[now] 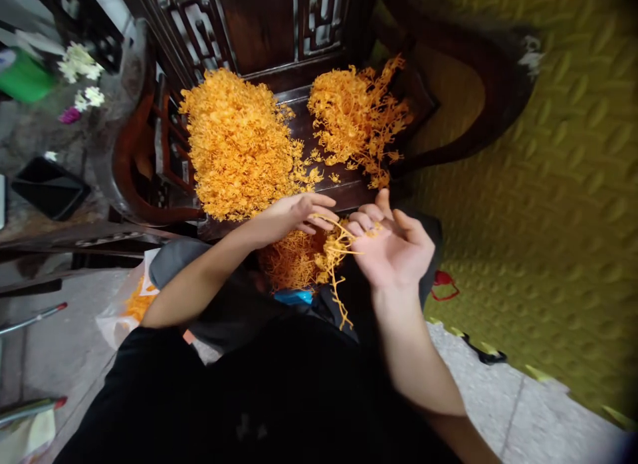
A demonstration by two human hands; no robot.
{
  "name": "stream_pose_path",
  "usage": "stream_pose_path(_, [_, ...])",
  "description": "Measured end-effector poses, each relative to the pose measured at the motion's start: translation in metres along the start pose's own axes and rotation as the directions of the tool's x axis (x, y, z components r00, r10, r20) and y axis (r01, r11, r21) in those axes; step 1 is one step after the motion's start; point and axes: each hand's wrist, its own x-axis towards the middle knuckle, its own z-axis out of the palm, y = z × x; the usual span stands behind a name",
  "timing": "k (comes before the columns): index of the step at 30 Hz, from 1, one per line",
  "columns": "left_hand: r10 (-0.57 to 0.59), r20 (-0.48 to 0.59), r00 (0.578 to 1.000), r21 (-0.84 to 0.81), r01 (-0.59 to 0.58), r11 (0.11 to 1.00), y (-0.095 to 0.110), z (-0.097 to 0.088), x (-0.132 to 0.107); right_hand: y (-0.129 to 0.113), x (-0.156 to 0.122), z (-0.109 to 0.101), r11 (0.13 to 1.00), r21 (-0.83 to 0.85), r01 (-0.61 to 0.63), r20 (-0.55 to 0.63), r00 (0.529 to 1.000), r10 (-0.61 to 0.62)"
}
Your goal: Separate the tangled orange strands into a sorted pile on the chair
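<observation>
My right hand [393, 248] is turned palm up, its lower fingers curled round an orange flower sprig [336, 251] with thin, branching stems. Small orange florets show at its palm, while the thumb and one finger stand apart. Beside the sprig's upper stem, my left hand [312, 211] has its fingers stretched out; whether they touch the stem is unclear. Ahead on a dark wooden chair [304, 121] lie a big heap of loose orange florets [236, 145] and a smaller pile of stemmed orange flowers [351, 115]. Below my hands is a mass of bare orange stems [292, 261], partly hidden.
A side table [24, 135] at left bears a black phone [50, 187], white flowers [80, 62] and a green roll [24, 75]. A plastic bag [117, 318] with orange contents sits on the floor. Yellow foam matting [558, 218] covers the right side, beyond the chair's curved arm.
</observation>
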Motion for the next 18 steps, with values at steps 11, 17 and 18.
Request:
stream_pose_path(11, [0.159, -0.274, 0.949, 0.103, -0.135, 0.985, -0.024, 0.03, -0.002, 0.011, 0.016, 0.021, 0.934, -0.246, 0.259, 0.065, 0.966, -0.251])
stream_pose_path(17, [0.064, -0.306, 0.95, -0.077, -0.092, 0.993, -0.006, 0.016, -0.009, 0.002, 0.017, 0.009, 0.624, -0.633, 0.458, 0.202, 0.876, -0.438])
stream_pose_path(18, [0.05, -0.298, 0.953, -0.129, -0.092, 0.987, -0.004, 0.013, -0.011, -0.001, 0.018, 0.006, 0.582, -0.664, 0.47, 0.233, 0.869, -0.436])
